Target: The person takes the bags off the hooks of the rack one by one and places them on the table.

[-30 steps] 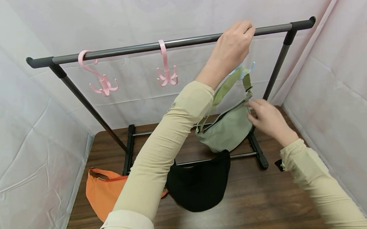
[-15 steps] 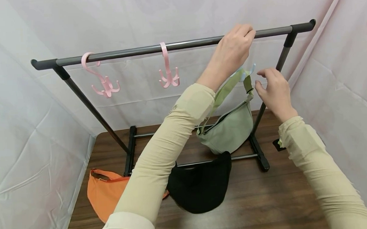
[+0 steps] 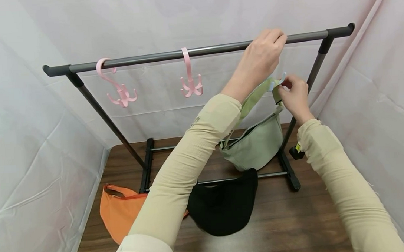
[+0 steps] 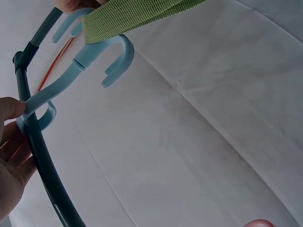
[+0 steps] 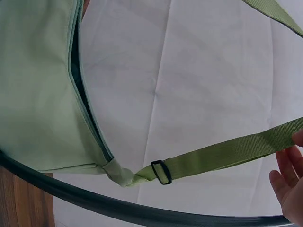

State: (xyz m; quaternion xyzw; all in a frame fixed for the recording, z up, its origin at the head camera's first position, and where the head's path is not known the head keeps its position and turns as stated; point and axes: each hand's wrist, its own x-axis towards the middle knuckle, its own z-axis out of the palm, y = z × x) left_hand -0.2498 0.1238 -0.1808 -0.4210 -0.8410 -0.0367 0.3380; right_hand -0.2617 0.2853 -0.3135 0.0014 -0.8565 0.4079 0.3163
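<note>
My left hand point(image 3: 264, 51) holds the top curve of a light blue hook hanger point(image 4: 52, 90) at the dark rail, thumb on its front and fingers behind. A green webbing strap point(image 4: 128, 19) is looped over the hanger's lower prongs. From that strap hangs a sage green shoulder bag point(image 3: 256, 146), its zip partly open. My right hand point(image 3: 296, 96) pinches the strap close to the prongs, above the black slider buckle point(image 5: 161, 172). In the right wrist view the strap runs from the bag's corner to my fingertips. The hanger's top is hidden behind my left hand in the head view.
Two pink hook hangers point(image 3: 190, 78) hang along the rail point(image 3: 219, 48) to the left. An orange bag point(image 3: 119, 210) and a black bag point(image 3: 225, 206) lie by the rack's base on the wooden floor point(image 3: 292, 219). White cloth walls point(image 3: 144, 16) surround the rack.
My right hand has risen from beside the green bag's body and moved in to pinch the strap at the hook. My left hand stays at the rail; the view has shifted slightly.
</note>
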